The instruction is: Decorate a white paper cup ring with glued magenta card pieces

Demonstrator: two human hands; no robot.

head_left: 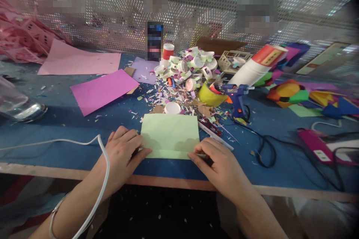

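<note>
A light green sheet of paper [169, 132] lies on the blue table close to the front edge, with a narrow folded strip along its near side. My left hand [125, 149] pinches the near left corner between thumb and curled fingers. At the near right corner, my right hand [213, 155] grips the paper the same way. Just beyond the sheet sits a small white lid [172, 108]. To its right, partly behind my right hand, lie a white strip [220, 138] and a dark red tool [209, 126] I cannot make out fully.
A blue glue gun [237, 99] stands right of a yellow tape roll [211, 93]. Paper scraps and a pile of small white cups [193, 63] lie behind. Magenta paper [103, 91] and a clear glass [19, 101] are left. A white cable [103, 157] crosses my left forearm.
</note>
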